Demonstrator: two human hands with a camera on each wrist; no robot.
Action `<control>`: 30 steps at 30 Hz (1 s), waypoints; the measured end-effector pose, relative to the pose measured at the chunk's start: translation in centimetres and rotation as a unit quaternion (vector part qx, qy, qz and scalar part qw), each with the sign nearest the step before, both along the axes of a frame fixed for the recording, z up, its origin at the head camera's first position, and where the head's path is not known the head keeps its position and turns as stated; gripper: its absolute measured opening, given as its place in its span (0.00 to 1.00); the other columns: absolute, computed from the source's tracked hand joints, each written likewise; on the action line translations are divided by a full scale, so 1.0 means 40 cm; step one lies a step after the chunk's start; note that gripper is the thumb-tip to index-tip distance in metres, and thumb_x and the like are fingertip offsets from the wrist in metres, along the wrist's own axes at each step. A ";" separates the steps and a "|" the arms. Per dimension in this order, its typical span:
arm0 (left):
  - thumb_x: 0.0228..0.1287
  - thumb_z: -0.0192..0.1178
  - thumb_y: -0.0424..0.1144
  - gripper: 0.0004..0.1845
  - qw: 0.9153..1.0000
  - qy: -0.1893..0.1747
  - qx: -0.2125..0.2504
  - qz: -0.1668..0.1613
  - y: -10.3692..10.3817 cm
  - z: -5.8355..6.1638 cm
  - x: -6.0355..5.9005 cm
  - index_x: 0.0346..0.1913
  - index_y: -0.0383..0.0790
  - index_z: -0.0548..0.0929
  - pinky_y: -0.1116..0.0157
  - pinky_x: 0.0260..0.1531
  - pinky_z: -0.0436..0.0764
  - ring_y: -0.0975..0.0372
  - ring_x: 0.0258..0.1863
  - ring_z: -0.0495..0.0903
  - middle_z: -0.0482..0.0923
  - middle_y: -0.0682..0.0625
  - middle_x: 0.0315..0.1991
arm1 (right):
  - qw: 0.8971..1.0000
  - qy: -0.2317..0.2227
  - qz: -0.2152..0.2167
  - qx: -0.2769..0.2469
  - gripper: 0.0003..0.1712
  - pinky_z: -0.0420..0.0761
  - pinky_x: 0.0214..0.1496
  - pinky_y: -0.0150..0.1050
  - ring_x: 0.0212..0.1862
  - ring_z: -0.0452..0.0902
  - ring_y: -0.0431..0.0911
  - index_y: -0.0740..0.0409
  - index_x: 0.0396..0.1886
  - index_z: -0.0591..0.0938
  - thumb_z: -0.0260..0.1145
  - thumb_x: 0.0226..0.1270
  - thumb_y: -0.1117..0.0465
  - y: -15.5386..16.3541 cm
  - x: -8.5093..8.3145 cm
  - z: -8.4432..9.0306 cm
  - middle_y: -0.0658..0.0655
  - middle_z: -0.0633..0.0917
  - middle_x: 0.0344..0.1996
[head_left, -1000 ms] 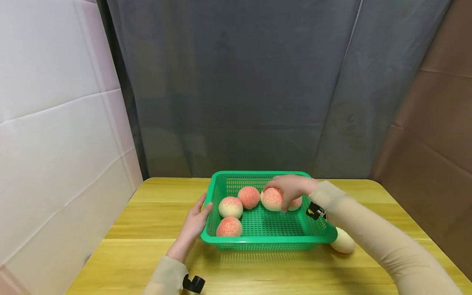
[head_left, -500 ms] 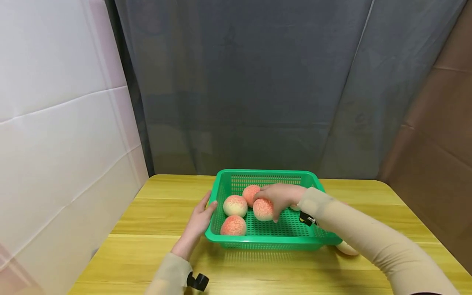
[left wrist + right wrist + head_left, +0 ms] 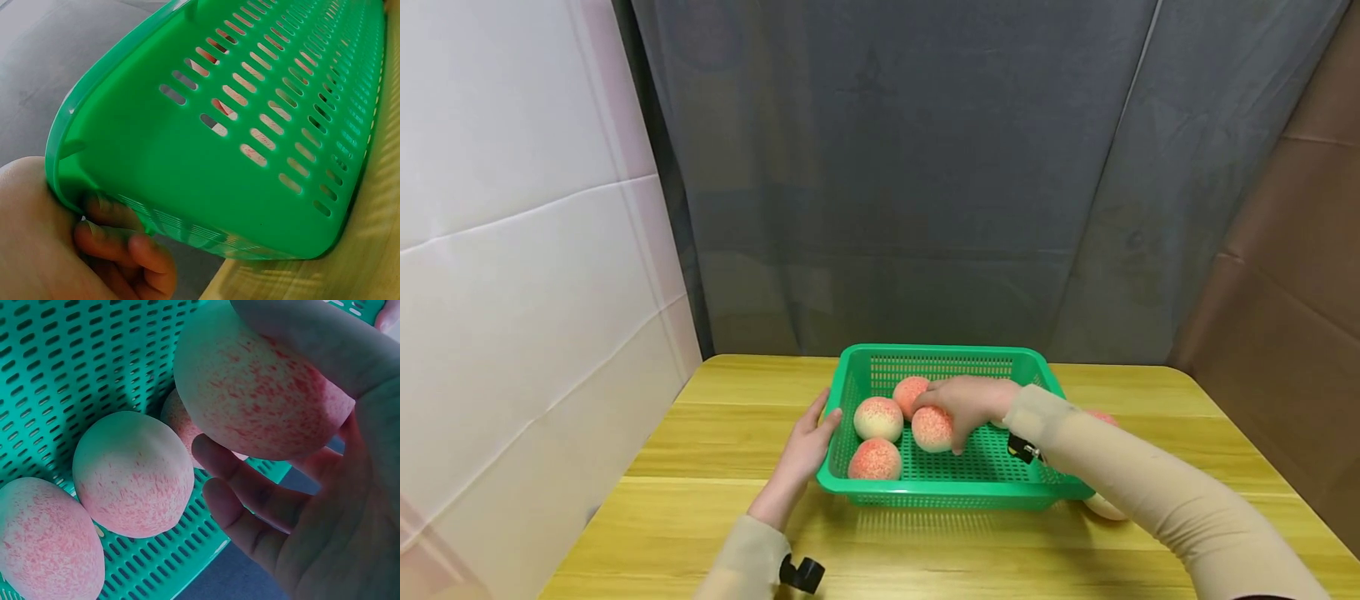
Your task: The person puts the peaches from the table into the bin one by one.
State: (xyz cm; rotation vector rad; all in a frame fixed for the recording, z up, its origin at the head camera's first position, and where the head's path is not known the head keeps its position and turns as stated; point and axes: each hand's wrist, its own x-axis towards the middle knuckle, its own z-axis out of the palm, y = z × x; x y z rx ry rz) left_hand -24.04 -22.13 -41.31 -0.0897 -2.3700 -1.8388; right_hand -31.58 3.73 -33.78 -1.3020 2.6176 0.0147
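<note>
A green plastic basket (image 3: 955, 488) holds several pink-and-cream peaches. My left hand (image 3: 805, 450) grips its left rim, thumb on top; the left wrist view shows fingers curled below the rim (image 3: 100, 78). Inside, my right hand (image 3: 976, 400) holds a speckled peach (image 3: 932, 431), with the thumb on one side and fingers on the other. Left of it sit a paler peach (image 3: 878, 419), a redder peach (image 3: 911, 394) behind and another peach (image 3: 875, 460) at the front left corner. In the right wrist view, two resting peaches (image 3: 133, 475) lie beside the held one.
The basket stands on a yellow wooden table (image 3: 685, 475). Outside its right end lies a pale peach (image 3: 1105, 507), and a pink one (image 3: 1103, 417) shows behind the right sleeve. A grey curtain (image 3: 880, 183) closes off the back; a white sheet (image 3: 535, 250) hangs at left.
My right hand has carried its peach leftward and toward the front inside the basket, close to the left group. In the last half second it moves only slightly. My left hand stays on the rim.
</note>
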 end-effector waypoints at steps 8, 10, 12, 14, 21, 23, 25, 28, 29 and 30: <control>0.76 0.48 0.41 0.32 1.000 -0.001 0.007 0.002 0.001 -0.002 0.005 0.75 0.32 0.52 0.44 0.63 0.64 0.41 0.69 0.58 0.53 0.33 0.73 | 1.000 0.002 0.007 0.002 0.46 0.77 0.50 0.42 0.55 0.73 0.47 0.44 0.63 0.76 0.83 0.39 0.64 -0.005 0.001 -0.011 0.53 0.72 0.63; 0.76 0.48 0.42 0.32 1.000 0.000 0.007 0.001 0.000 -0.002 0.006 0.75 0.32 0.52 0.44 0.62 0.65 0.41 0.68 0.59 0.53 0.33 0.73 | 1.000 0.004 0.007 0.000 0.45 0.77 0.49 0.42 0.54 0.74 0.47 0.44 0.62 0.76 0.82 0.39 0.64 -0.006 0.002 -0.013 0.54 0.72 0.63; 0.76 0.48 0.42 0.32 1.000 0.001 0.007 0.000 0.000 -0.001 0.006 0.75 0.32 0.52 0.45 0.62 0.66 0.41 0.68 0.59 0.53 0.33 0.73 | 1.000 0.007 0.006 -0.001 0.43 0.78 0.46 0.41 0.51 0.76 0.47 0.44 0.59 0.77 0.82 0.39 0.64 -0.007 0.002 -0.016 0.54 0.73 0.62; 0.77 0.48 0.42 0.32 1.000 0.001 0.011 -0.002 -0.001 -0.002 0.005 0.75 0.32 0.52 0.45 0.61 0.67 0.41 0.68 0.60 0.53 0.33 0.73 | 1.000 0.011 0.001 0.001 0.42 0.78 0.44 0.39 0.48 0.76 0.46 0.43 0.58 0.77 0.83 0.39 0.64 -0.009 0.004 -0.020 0.53 0.75 0.60; 0.76 0.48 0.42 0.32 1.000 0.000 0.011 -0.001 -0.003 -0.003 0.009 0.75 0.32 0.52 0.45 0.62 0.66 0.41 0.68 0.60 0.53 0.33 0.73 | 0.999 0.031 -0.010 0.013 0.44 0.78 0.44 0.38 0.42 0.76 0.44 0.44 0.60 0.77 0.84 0.38 0.61 -0.018 0.004 -0.038 0.46 0.77 0.47; 0.76 0.48 0.42 0.32 1.000 -0.001 0.010 0.000 -0.003 -0.004 0.010 0.75 0.32 0.52 0.45 0.61 0.67 0.41 0.67 0.61 0.53 0.33 0.73 | 0.999 0.039 -0.009 0.015 0.44 0.78 0.45 0.39 0.42 0.77 0.44 0.44 0.60 0.77 0.84 0.38 0.61 -0.019 0.004 -0.044 0.46 0.77 0.47; 0.76 0.48 0.42 0.32 1.000 -0.002 0.010 0.001 -0.003 -0.004 0.011 0.75 0.32 0.52 0.45 0.60 0.68 0.41 0.67 0.62 0.54 0.33 0.73 | 0.999 0.047 -0.007 0.012 0.44 0.78 0.45 0.40 0.43 0.77 0.44 0.44 0.60 0.77 0.84 0.37 0.60 -0.021 0.006 -0.047 0.47 0.77 0.49; 0.76 0.48 0.41 0.32 1.000 -0.002 0.011 0.002 -0.002 -0.002 0.014 0.75 0.33 0.52 0.46 0.60 0.69 0.41 0.66 0.63 0.54 0.33 0.72 | 0.998 0.055 -0.004 0.007 0.44 0.78 0.42 0.40 0.41 0.77 0.44 0.43 0.60 0.78 0.85 0.37 0.59 -0.022 0.006 -0.054 0.50 0.75 0.52; 0.77 0.48 0.41 0.32 1.000 -0.003 0.011 0.003 -0.002 -0.001 0.015 0.75 0.33 0.52 0.46 0.59 0.70 0.41 0.65 0.65 0.55 0.33 0.72 | 0.998 0.058 -0.004 0.006 0.44 0.78 0.41 0.40 0.41 0.78 0.44 0.43 0.60 0.78 0.85 0.37 0.59 -0.023 0.006 -0.056 0.52 0.74 0.55; 0.77 0.48 0.41 0.32 1.000 -0.003 0.011 0.003 -0.002 0.000 0.016 0.75 0.33 0.53 0.46 0.58 0.71 0.41 0.64 0.66 0.55 0.33 0.72 | 0.998 0.059 -0.007 0.005 0.45 0.78 0.40 0.40 0.40 0.78 0.44 0.42 0.60 0.78 0.85 0.36 0.59 -0.024 0.006 -0.059 0.54 0.73 0.57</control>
